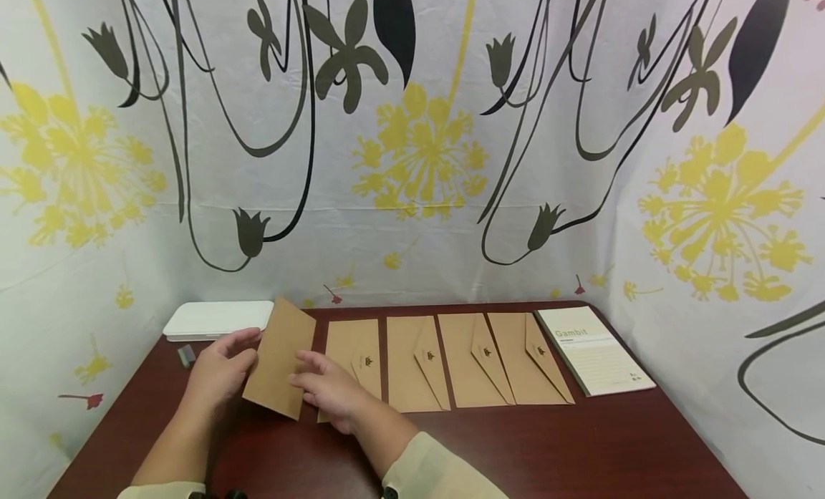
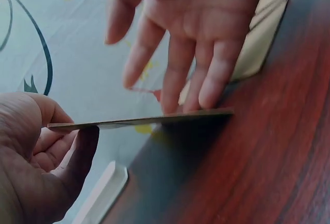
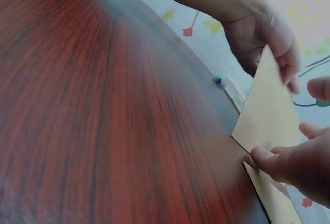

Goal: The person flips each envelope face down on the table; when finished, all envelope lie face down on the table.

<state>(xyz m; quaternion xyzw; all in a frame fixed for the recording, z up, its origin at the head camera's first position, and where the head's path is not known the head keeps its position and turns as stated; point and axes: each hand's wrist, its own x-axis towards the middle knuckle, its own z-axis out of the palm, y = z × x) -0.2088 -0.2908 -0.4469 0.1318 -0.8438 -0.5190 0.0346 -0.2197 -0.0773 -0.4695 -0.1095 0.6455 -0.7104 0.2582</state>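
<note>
Table (dark red woodgrain) | white case | small block | four brown envelopes in a row | notebook

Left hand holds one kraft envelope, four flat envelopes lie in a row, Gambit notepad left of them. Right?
Not quite: in the head view the Gambit notepad lies right of the four flat envelopes. They lie in a row, and the left hand holds one kraft envelope.

Brown kraft-paper envelope: flat, rectangular, plain face toward the head camera. Pose: tilted up from the tabletop, nearly edge-on in the left wrist view. Left long edge pinched by the left hand; straight fingers of the right hand at the opposite edge. Position: just left of four similar envelopes laid flat in a row, flaps crown-printed.
</note>
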